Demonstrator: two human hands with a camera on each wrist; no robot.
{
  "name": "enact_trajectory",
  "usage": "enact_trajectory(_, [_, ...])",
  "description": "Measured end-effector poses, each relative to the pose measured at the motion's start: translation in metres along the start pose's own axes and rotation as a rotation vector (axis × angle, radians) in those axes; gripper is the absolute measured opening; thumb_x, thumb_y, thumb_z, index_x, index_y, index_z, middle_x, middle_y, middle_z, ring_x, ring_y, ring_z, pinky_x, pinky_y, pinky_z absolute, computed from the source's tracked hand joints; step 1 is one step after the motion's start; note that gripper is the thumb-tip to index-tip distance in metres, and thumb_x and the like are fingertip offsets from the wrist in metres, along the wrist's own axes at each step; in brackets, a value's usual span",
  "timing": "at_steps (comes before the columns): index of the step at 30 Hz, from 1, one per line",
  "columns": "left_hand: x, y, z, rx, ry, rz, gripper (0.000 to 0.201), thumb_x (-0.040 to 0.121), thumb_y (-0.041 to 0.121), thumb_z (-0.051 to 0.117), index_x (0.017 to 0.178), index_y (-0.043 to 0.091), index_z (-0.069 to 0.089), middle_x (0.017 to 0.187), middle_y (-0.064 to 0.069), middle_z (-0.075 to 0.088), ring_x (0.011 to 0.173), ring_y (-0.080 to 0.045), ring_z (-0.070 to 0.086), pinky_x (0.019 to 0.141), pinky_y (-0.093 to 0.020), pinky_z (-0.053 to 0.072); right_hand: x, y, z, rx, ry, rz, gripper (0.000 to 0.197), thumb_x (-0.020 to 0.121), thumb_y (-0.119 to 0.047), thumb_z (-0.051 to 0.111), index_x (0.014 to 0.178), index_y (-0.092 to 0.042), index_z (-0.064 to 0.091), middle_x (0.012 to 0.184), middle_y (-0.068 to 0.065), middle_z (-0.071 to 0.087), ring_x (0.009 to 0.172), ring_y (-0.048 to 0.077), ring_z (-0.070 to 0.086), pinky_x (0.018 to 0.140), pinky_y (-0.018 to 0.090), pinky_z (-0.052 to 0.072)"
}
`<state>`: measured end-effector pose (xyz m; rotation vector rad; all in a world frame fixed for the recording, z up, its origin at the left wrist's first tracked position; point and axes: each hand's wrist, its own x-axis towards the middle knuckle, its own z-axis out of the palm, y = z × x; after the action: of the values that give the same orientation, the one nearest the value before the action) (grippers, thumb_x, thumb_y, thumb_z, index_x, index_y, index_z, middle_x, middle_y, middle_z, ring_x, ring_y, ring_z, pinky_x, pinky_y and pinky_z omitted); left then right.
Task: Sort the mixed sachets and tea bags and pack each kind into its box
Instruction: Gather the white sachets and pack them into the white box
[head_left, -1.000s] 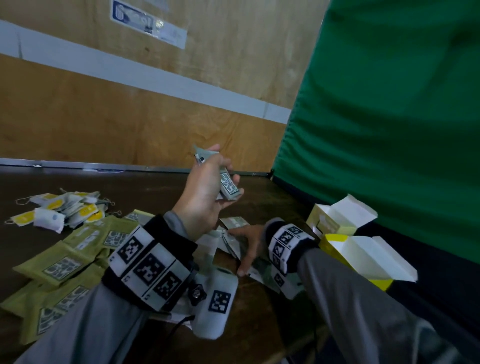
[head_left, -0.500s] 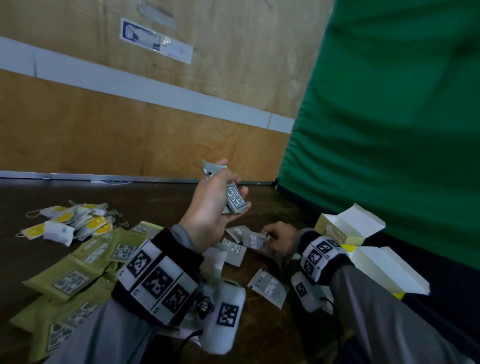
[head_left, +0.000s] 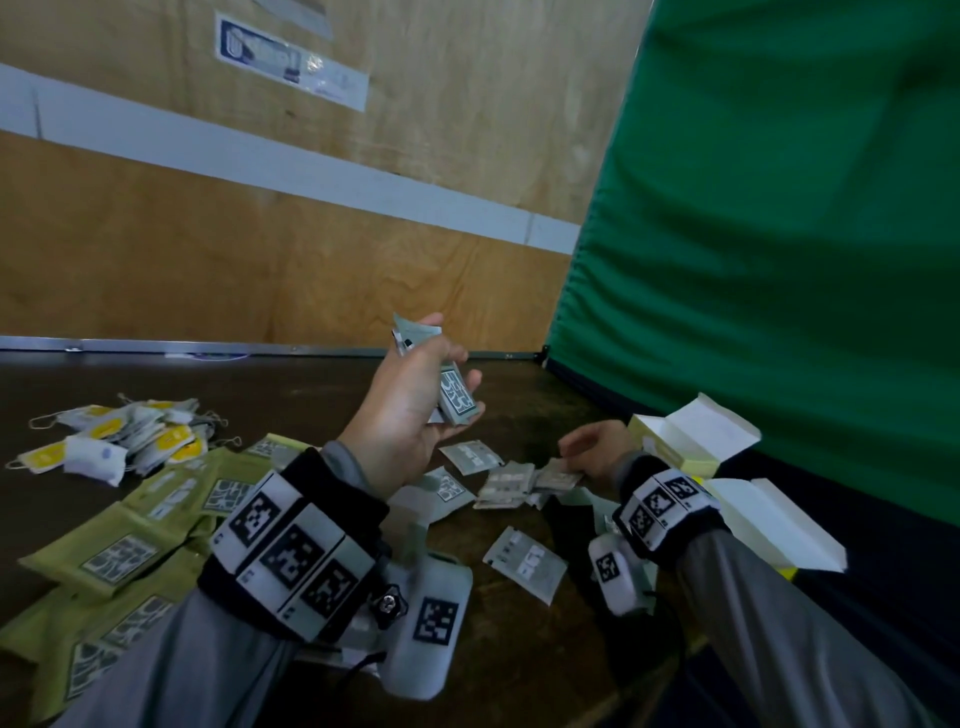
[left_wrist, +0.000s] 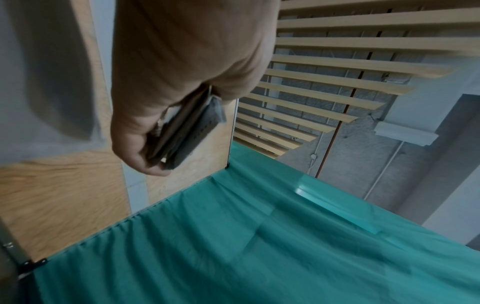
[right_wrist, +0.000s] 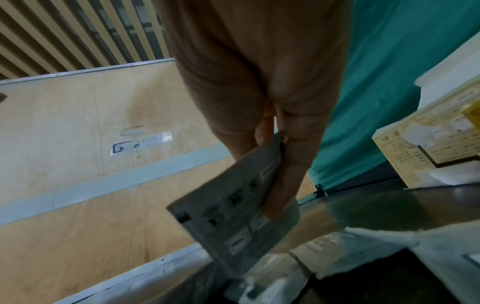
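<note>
Now the left hand (head_left: 410, 410) clamps a stack of grey sachets (head_left: 454, 395) above mid-bench, while the right hand (head_left: 597, 452) pinches another sachet (right_wrist: 233, 205) by its corner near the boxes (head_left: 691, 441). Light, thin, probably slippery; edges look best to grip.

The right hand (head_left: 597, 452), flat on the loose grey foil sachets a second ago, now sits farther toward the open boxes, pinching one flat grey sachet (right_wrist: 233, 207) off the table.
</note>
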<state>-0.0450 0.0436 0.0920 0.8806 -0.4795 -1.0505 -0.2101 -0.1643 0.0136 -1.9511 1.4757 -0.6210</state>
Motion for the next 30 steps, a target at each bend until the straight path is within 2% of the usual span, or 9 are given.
enact_trajectory(3, [0.0, -0.001, 0.0, 0.032, -0.004, 0.002, 0.037, 0.093, 0.007, 0.05, 0.112, 0.038, 0.051, 0.121, -0.005, 0.056, 0.091, -0.016, 0.06, 0.088, -0.044, 0.052, 0.003, -0.007, -0.014, 0.031, 0.172, -0.068, 0.024, 0.076, 0.002, 0.072, 0.076, -0.02, 0.064, 0.091, 0.003, 0.069, 0.086, 0.017, 0.064, 0.073, 0.026, 0.052])
enact_trajectory(5, [0.0, -0.002, 0.001, 0.051, 0.004, 0.008, 0.039, 0.093, 0.008, 0.052, 0.113, 0.04, 0.05, 0.122, -0.005, 0.055, 0.093, -0.015, 0.061, 0.088, -0.043, 0.051, -0.002, -0.02, -0.026, 0.203, 0.219, -0.147, 0.03, 0.074, 0.004, 0.073, 0.079, -0.023, 0.062, 0.097, 0.006, 0.069, 0.088, 0.018, 0.065, 0.07, 0.026, 0.053])
enact_trajectory(10, [0.002, -0.004, 0.003, 0.018, 0.052, 0.01, 0.042, 0.09, 0.012, 0.061, 0.129, 0.023, 0.048, 0.12, -0.005, 0.061, 0.097, -0.014, 0.062, 0.093, -0.044, 0.049, -0.053, -0.077, -0.042, 0.715, 0.159, -0.437, 0.031, 0.074, 0.009, 0.07, 0.099, -0.009, 0.064, 0.096, 0.005, 0.068, 0.082, 0.009, 0.067, 0.063, 0.015, 0.054])
enact_trajectory(14, [-0.007, -0.004, 0.007, 0.032, -0.058, -0.011, 0.023, 0.086, 0.021, 0.066, 0.107, 0.011, 0.062, 0.107, -0.011, 0.069, 0.095, -0.02, 0.066, 0.092, -0.044, 0.051, -0.088, -0.105, -0.025, 0.801, 0.053, -0.616, 0.031, 0.073, 0.011, 0.069, 0.095, -0.011, 0.063, 0.093, 0.005, 0.067, 0.074, 0.004, 0.068, 0.063, 0.018, 0.054])
enact_trajectory(17, [-0.01, -0.006, 0.009, 0.058, -0.094, 0.043, 0.014, 0.086, 0.013, 0.066, 0.1, 0.011, 0.064, 0.095, -0.01, 0.072, 0.081, -0.019, 0.071, 0.072, -0.034, 0.059, -0.101, -0.113, -0.009, 0.726, 0.007, -0.719, 0.031, 0.073, 0.006, 0.072, 0.094, -0.015, 0.064, 0.092, 0.013, 0.069, 0.074, 0.012, 0.068, 0.065, 0.025, 0.056])
enact_trajectory(19, [-0.007, -0.008, 0.007, 0.064, -0.049, 0.083, 0.012, 0.085, 0.005, 0.065, 0.092, 0.014, 0.063, 0.087, -0.007, 0.071, 0.071, -0.016, 0.069, 0.059, -0.028, 0.058, -0.099, -0.113, -0.002, 0.573, 0.139, -0.796, 0.034, 0.07, -0.002, 0.078, 0.092, -0.024, 0.064, 0.102, 0.015, 0.064, 0.082, 0.011, 0.066, 0.072, 0.023, 0.055])
enact_trajectory(21, [-0.005, -0.008, 0.007, 0.026, -0.009, 0.105, 0.014, 0.086, 0.002, 0.063, 0.091, 0.014, 0.063, 0.087, -0.008, 0.07, 0.072, -0.017, 0.068, 0.056, -0.027, 0.058, -0.098, -0.115, -0.001, 0.444, 0.229, -0.811, 0.033, 0.069, -0.009, 0.081, 0.09, -0.028, 0.064, 0.103, 0.01, 0.061, 0.083, 0.013, 0.065, 0.074, 0.021, 0.055])
enact_trajectory(25, [-0.004, -0.005, 0.009, -0.047, -0.005, 0.108, 0.014, 0.089, 0.002, 0.058, 0.099, 0.011, 0.063, 0.094, -0.013, 0.071, 0.077, -0.022, 0.069, 0.066, -0.034, 0.058, -0.104, -0.117, 0.001, 0.636, -0.004, -0.709, 0.022, 0.072, 0.0, 0.075, 0.09, -0.009, 0.066, 0.07, -0.003, 0.065, 0.058, 0.006, 0.061, 0.054, 0.017, 0.052])
enact_trajectory(30, [-0.003, -0.003, 0.005, -0.002, -0.055, 0.069, 0.03, 0.089, -0.001, 0.057, 0.118, 0.003, 0.059, 0.108, -0.019, 0.068, 0.094, -0.03, 0.068, 0.08, -0.042, 0.056, -0.105, -0.117, -0.01, 0.599, -0.043, -0.635, 0.025, 0.069, 0.006, 0.075, 0.089, -0.003, 0.064, 0.066, 0.002, 0.065, 0.052, 0.005, 0.06, 0.052, 0.018, 0.053])
